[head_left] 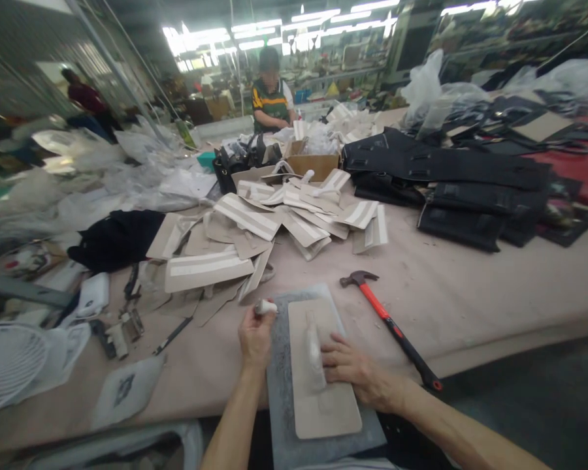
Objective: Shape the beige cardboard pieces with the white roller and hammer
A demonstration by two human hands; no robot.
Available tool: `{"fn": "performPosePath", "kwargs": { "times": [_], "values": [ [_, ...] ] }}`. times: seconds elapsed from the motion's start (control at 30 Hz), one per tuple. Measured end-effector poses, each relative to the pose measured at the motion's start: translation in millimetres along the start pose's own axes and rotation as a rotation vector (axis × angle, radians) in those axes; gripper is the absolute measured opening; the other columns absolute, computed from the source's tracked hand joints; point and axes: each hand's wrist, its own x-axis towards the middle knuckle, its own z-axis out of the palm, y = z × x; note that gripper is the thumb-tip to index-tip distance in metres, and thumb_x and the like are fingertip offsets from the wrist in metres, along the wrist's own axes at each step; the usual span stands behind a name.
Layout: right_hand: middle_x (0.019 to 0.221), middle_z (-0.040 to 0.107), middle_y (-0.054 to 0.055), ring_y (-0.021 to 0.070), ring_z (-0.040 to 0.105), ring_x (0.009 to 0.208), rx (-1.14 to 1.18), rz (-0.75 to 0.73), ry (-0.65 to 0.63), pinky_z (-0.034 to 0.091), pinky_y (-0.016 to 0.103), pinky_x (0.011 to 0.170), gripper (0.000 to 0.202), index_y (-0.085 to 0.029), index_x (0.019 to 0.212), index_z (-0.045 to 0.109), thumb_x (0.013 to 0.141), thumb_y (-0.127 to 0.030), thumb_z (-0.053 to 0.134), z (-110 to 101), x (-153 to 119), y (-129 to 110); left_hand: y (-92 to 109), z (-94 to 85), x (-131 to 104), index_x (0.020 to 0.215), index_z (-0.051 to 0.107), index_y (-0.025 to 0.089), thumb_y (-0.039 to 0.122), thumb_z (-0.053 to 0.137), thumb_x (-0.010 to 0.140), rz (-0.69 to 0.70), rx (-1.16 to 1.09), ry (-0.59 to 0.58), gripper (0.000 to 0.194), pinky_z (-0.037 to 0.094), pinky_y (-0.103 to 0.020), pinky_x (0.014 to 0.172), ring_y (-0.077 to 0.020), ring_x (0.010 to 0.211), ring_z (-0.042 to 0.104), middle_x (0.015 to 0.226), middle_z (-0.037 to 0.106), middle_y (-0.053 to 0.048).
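Observation:
A beige panel (326, 418) with rounded corners lies on a grey board (284, 391) in front of me. Along the panel's middle runs a whitish, partly see-through strip (314, 356). My right hand (347, 369) rests flat on the panel with its fingers stretched out, the tips at the strip's edge. At the board's upper left, my left hand (255, 333) is closed around a small white cylinder-shaped thing (265, 307); its exact kind is unclear. To the right of the board, a claw hammer (385, 316) with a red and black handle lies on the table.
Beyond the board is a loose pile of beige panels with white strips (284, 209). Black folded pieces (445, 170) lie at the right. Plastic bags, a black cloth (120, 238) and a white fan (12, 359) are at the left. A person (272, 98) sits across the table (494, 294).

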Motion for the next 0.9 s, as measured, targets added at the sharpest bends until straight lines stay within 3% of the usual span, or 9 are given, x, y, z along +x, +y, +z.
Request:
{"fn": "performPosePath", "kwargs": {
  "times": [0.1, 0.27, 0.4, 0.53, 0.63, 0.73, 0.8, 0.9],
  "values": [
    [0.136, 0.063, 0.005, 0.0209, 0.038, 0.144, 0.047, -0.013, -0.041, 0.012, 0.053, 0.124, 0.032, -0.026, 0.115, 0.070, 0.092, -0.020, 0.049, -14, 6, 2, 9, 20.3, 6, 0.101, 0.074, 0.015, 0.038, 0.081, 0.074, 0.027, 0.077, -0.167, 0.037, 0.053, -0.025, 0.077, -0.0167, 0.082, 0.069, 0.093, 0.077, -0.006],
    [0.128, 0.066, 0.003, 0.0199, 0.043, 0.140, 0.065, -0.064, -0.026, 0.014, 0.051, 0.124, 0.021, -0.025, 0.105, 0.070, 0.090, -0.023, 0.055, -22, 18, 10, 7, 46.2, 7, 0.093, 0.073, 0.016, 0.036, 0.079, 0.074, 0.048, 0.101, -0.311, 0.028, 0.054, -0.027, 0.078, -0.0181, 0.081, 0.070, 0.089, 0.077, -0.005],
    [0.129, 0.065, 0.005, 0.0217, 0.042, 0.140, 0.007, -0.043, -0.006, 0.015, 0.052, 0.124, 0.020, -0.024, 0.106, 0.069, 0.089, -0.025, 0.058, -21, 19, 8, 1, 45.0, 5, 0.093, 0.071, 0.016, 0.036, 0.077, 0.076, 0.040, 0.093, -0.287, 0.027, 0.054, -0.028, 0.078, -0.0182, 0.080, 0.069, 0.089, 0.077, -0.006],
    [0.143, 0.056, 0.008, 0.0247, 0.038, 0.144, -0.134, 0.034, 0.054, 0.016, 0.056, 0.123, 0.044, -0.024, 0.129, 0.061, 0.086, -0.016, 0.054, -20, 5, 5, 3, 40.3, 3, 0.092, 0.071, 0.016, 0.035, 0.074, 0.080, 0.056, 0.127, -0.307, 0.023, 0.052, -0.026, 0.076, -0.0171, 0.078, 0.067, 0.086, 0.075, -0.005],
    [0.141, 0.057, 0.013, 0.0257, 0.044, 0.139, -0.286, 0.176, 0.347, 0.028, 0.054, 0.119, 0.046, -0.019, 0.130, 0.059, 0.088, -0.009, 0.043, -19, -12, 20, 4, 39.8, 4, 0.092, 0.071, 0.016, 0.033, 0.073, 0.081, 0.062, 0.160, -0.346, 0.020, 0.051, -0.025, 0.076, -0.0170, 0.079, 0.067, 0.086, 0.074, -0.005],
    [0.129, 0.062, 0.017, 0.0283, 0.055, 0.123, -0.415, 0.442, 0.644, 0.043, 0.049, 0.107, 0.036, -0.015, 0.122, 0.061, 0.091, -0.014, 0.043, -22, -30, 44, 3, 40.0, 5, 0.092, 0.071, 0.017, 0.033, 0.072, 0.081, 0.058, 0.162, -0.369, 0.020, 0.052, -0.026, 0.078, -0.0178, 0.081, 0.069, 0.088, 0.075, -0.005],
    [0.121, 0.063, 0.019, 0.0312, 0.057, 0.114, -0.484, 0.651, 0.657, 0.047, 0.047, 0.099, 0.031, -0.012, 0.117, 0.061, 0.092, -0.020, 0.046, -27, -40, 57, 1, 40.3, 6, 0.094, 0.070, 0.017, 0.032, 0.071, 0.081, 0.053, 0.165, -0.377, 0.020, 0.053, -0.027, 0.079, -0.0184, 0.083, 0.070, 0.089, 0.076, -0.005],
    [0.108, 0.062, 0.019, 0.0318, 0.058, 0.100, -0.526, 0.929, 0.478, 0.048, 0.044, 0.087, 0.030, -0.010, 0.113, 0.061, 0.093, -0.029, 0.049, -35, -48, 64, 0, 41.1, 7, 0.095, 0.069, 0.017, 0.031, 0.071, 0.080, 0.045, 0.175, -0.381, 0.021, 0.055, -0.029, 0.080, -0.0198, 0.084, 0.072, 0.090, 0.078, -0.006]
  ]
}}
